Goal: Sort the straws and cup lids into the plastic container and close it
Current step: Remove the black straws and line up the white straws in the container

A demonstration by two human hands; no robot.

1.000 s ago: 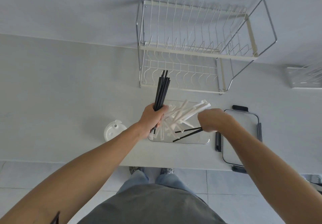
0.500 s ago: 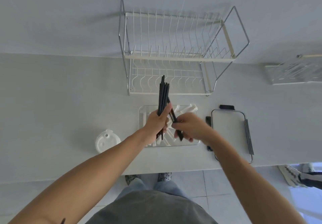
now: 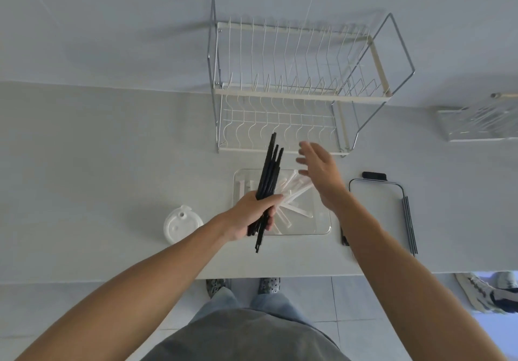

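left hand (image 3: 253, 213) clenched round bundle of black straws (image 3: 268, 181), held upright above clear container (image 3: 322, 228), likely to keep colours apart. right hand (image 3: 322, 175) released, fingers spread, holding nothing, hovering over container's far side. white straws (image 3: 291, 192) lie jumbled inside container. white cup lid (image 3: 180, 224) sits on counter (image 3: 98, 164) left of container, not yet packed. container lid (image 3: 375, 214) lies to right, off, so closing step seems far off.

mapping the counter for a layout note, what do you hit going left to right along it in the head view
white cup lid → left hand gripping the black straws → clear container of white straws → container lid with black clips
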